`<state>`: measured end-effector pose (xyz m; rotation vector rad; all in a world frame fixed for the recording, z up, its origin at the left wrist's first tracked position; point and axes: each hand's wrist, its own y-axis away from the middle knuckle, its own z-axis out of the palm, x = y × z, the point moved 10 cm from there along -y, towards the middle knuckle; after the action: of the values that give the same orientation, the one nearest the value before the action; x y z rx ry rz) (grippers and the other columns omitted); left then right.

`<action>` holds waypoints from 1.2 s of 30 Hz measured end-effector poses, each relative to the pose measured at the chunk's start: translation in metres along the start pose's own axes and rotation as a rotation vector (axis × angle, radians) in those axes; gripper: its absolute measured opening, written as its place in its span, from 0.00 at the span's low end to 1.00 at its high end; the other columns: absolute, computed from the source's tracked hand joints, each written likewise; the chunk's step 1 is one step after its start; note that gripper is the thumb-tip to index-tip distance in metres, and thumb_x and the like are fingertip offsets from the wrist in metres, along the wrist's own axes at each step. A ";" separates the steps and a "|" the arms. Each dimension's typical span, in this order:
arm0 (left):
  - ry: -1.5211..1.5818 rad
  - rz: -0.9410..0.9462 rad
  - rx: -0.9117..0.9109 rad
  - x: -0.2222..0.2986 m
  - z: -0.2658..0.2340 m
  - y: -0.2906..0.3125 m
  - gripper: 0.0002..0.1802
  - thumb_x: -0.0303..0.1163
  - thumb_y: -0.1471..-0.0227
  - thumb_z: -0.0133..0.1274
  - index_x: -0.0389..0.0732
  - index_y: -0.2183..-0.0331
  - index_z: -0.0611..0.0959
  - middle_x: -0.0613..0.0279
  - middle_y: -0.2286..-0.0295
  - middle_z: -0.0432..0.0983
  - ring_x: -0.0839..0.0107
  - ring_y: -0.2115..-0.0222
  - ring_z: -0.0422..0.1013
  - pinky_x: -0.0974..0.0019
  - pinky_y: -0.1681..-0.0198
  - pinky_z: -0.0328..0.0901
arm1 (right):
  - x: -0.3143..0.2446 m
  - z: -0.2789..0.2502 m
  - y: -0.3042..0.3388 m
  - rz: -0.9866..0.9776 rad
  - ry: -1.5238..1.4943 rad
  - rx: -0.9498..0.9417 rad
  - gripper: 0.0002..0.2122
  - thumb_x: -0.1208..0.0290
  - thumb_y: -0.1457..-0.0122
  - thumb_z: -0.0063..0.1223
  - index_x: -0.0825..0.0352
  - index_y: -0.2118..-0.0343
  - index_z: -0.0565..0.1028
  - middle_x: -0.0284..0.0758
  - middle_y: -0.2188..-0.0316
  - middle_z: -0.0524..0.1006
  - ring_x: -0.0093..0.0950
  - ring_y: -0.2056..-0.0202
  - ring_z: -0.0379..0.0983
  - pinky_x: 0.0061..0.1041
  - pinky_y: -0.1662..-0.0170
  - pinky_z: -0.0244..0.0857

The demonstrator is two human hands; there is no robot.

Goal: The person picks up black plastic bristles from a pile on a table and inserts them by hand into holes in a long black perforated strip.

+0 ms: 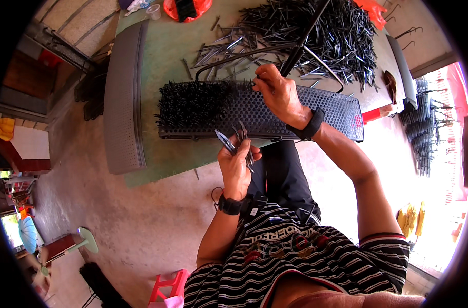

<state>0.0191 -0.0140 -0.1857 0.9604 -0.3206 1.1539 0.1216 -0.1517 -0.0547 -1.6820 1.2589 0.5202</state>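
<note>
A long black perforated panel [275,115] lies across the near side of the table. Dark bristle-like tufts [193,105] stand packed over its left part, and open holes show over the rest. Just below the panel's near edge, my left hand [234,167] is closed around a small bunch of thin dark strips [240,134] that fan out past the fingers. Above the panel's far edge, right of the tufts, my right hand [281,97] has thumb and fingers pinched together; what is between them is too small to make out.
A big heap of black strips [316,36] covers the table's far side, with loose strips [223,54] scattered left of it. A thin black metal frame [300,46] rises behind the panel. Grey perforated sheets [125,97] lie at the table's left; a red stool [170,285] stands lower left.
</note>
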 end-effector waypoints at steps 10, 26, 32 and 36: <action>0.030 -0.007 -0.012 0.000 -0.001 0.000 0.10 0.23 0.51 0.53 0.37 0.63 0.76 0.60 0.73 0.75 0.68 0.78 0.73 0.64 0.76 0.71 | 0.003 0.018 -0.002 -0.123 0.453 -0.195 0.04 0.74 0.49 0.53 0.69 0.72 0.76 0.42 0.78 0.75 0.31 0.81 0.72 0.29 0.76 0.64; -0.001 -0.022 -0.074 -0.005 0.002 0.000 0.13 0.21 0.47 0.46 0.33 0.58 0.73 0.54 0.66 0.74 0.64 0.70 0.74 0.62 0.67 0.72 | -0.006 -0.009 0.004 0.035 -0.047 0.088 0.08 0.80 0.45 0.47 0.71 0.62 0.67 0.42 0.76 0.77 0.29 0.73 0.78 0.23 0.73 0.69; 0.092 -0.083 -0.037 -0.007 -0.003 -0.001 0.13 0.20 0.48 0.46 0.33 0.58 0.73 0.56 0.67 0.73 0.61 0.68 0.74 0.59 0.66 0.72 | 0.009 0.008 0.001 0.022 -0.003 0.038 0.06 0.80 0.46 0.48 0.70 0.65 0.67 0.45 0.76 0.76 0.36 0.73 0.76 0.29 0.72 0.69; 0.097 -0.109 -0.020 -0.004 -0.004 0.000 0.13 0.21 0.48 0.46 0.33 0.58 0.73 0.54 0.67 0.74 0.60 0.67 0.74 0.58 0.64 0.71 | -0.003 0.026 -0.002 -0.222 0.363 -0.141 0.07 0.81 0.50 0.48 0.70 0.67 0.69 0.43 0.75 0.74 0.40 0.73 0.73 0.34 0.71 0.67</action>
<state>0.0169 -0.0131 -0.1909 0.8907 -0.1992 1.0911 0.1274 -0.1279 -0.0633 -2.0728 1.2882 0.1758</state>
